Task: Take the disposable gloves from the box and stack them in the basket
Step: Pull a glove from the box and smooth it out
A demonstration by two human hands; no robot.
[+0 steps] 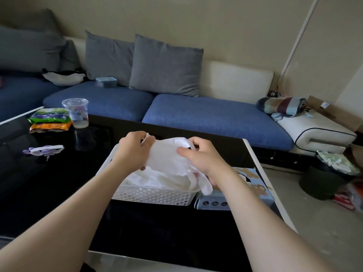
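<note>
A translucent white disposable glove (167,156) is stretched between my two hands above the white perforated basket (151,196). My left hand (135,148) pinches its left edge, and my right hand (204,158) pinches its right side. Under the held glove, a heap of gloves (163,180) fills the basket, and one hangs over the right rim (205,185). The light blue glove box (249,183) lies just right of the basket, partly behind my right forearm.
The black glass table (59,183) holds snack packets (50,120), a clear plastic cup (77,112) and a purple object (44,150) at the left. A blue sofa with grey cushions (165,65) runs behind. A dark bin (322,179) stands on the floor at right.
</note>
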